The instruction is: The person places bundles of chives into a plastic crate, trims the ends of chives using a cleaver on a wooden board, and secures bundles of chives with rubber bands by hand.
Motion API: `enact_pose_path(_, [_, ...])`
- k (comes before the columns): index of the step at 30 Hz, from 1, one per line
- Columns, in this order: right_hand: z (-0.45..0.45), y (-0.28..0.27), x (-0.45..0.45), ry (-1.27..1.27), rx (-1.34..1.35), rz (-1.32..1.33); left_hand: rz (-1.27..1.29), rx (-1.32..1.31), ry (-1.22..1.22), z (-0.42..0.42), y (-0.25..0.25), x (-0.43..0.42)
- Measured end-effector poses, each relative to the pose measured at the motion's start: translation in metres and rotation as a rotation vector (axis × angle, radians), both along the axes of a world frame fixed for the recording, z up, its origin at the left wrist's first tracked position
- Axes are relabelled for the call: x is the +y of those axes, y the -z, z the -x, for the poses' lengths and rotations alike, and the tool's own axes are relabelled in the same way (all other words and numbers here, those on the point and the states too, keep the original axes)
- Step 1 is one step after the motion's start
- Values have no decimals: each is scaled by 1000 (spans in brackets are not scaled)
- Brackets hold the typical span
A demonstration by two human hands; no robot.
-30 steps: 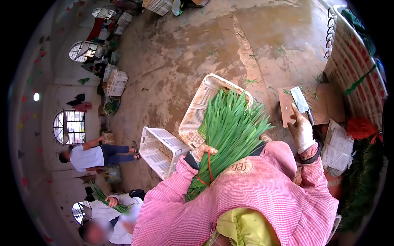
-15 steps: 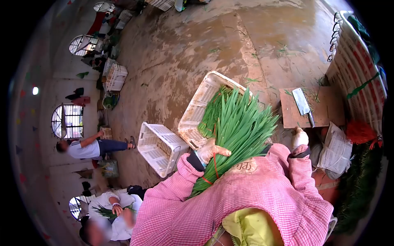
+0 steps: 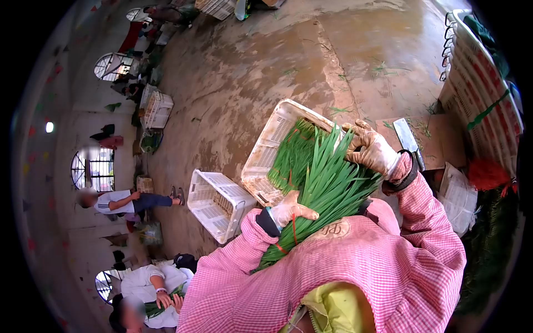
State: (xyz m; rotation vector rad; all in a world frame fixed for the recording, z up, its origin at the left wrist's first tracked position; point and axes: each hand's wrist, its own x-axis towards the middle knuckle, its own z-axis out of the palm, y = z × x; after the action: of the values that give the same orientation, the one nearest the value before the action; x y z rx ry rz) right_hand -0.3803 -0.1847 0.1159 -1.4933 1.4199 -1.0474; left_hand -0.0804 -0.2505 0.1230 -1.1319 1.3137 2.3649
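Note:
My left hand (image 3: 291,211), in a pale stained glove, is closed around a thick bunch of Chinese chives (image 3: 327,177). The bunch lies slantwise across my front, its long flat leaves fanning up and right; red ties circle its lower part. My right hand (image 3: 373,149), gloved too, is at the upper right leaf tips with fingers curved and apart, seemingly touching them. Behind the bunch stands a white plastic crate (image 3: 261,147), with more tied chives (image 3: 290,152) in it. A cleaver (image 3: 408,139) rests on a brown board (image 3: 444,139) to the right.
Left of the crate, a second white crate (image 3: 217,205) is tipped on the floor. White stacked crates (image 3: 480,83) rise at the right, near a white sack (image 3: 458,200). One person (image 3: 152,283) sits at lower left holding greens; another person (image 3: 119,202) stands farther back.
My right hand has moved from beside the board up and left to the leaf tips. My left hand keeps its hold on the bunch. The seated person's hands have shifted.

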Motion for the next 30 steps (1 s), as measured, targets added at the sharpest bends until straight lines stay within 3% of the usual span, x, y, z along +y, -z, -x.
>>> enact_pose_path(1, [-5,6,-2,-9,67,90,-1,-25,0,4,-8,1])
enact_pose_path(4, [-41,-5,21,417,556,246,77,-51,30,2,1,0])
enact_pose_path(6, [-33,34,22,772,727,436,167,-23,33,-4,14,5])
enact_pose_path(7, [-14,53,30,895,769,324,214,-11,34,-6,18,8])
enact_pose_path(8, [2,69,48,856,902,63,198,-70,-48,10,-5,13])
enact_pose_path(9, [23,79,59,443,883,-649,182,-128,-131,21,-23,15])
enact_pose_path(10, [31,113,78,433,866,-786,174,-195,-113,25,-30,12])
enact_pose_path(12, [23,83,84,474,596,-324,206,-174,-119,29,-27,10])
enact_pose_path(13, [8,26,79,502,379,-108,222,-160,-113,29,-25,13])
enact_pose_path(15, [-15,-48,54,386,240,30,163,-194,-41,37,-28,11])
enact_pose_path(17, [-33,-59,29,134,383,346,208,-147,29,46,-40,11])
enact_pose_path(18, [-45,-60,19,26,537,304,213,-147,34,50,-44,14])
enact_pose_path(19, [-56,-54,10,-84,691,260,504,-197,138,53,-47,19])
enact_pose_path(21, [-69,-22,-5,-128,742,346,796,-244,238,51,-42,18])
enact_pose_path(23, [-56,-14,-9,189,406,386,443,-141,86,41,-32,13])
enact_pose_path(24, [-47,-10,-13,438,-60,321,325,-105,32,38,-33,12])
enact_pose_path(25, [-31,-42,-3,457,-239,-95,209,-76,-21,36,-34,12])
enact_pose_path(27, [-45,-36,18,233,-572,-236,375,-73,100,27,-31,9])
enact_pose_path(28, [-59,-34,26,145,-526,-297,395,-65,142,23,-26,7])
enact_pose_path(30, [-83,-23,31,91,-191,-7,481,-79,192,23,-23,6])
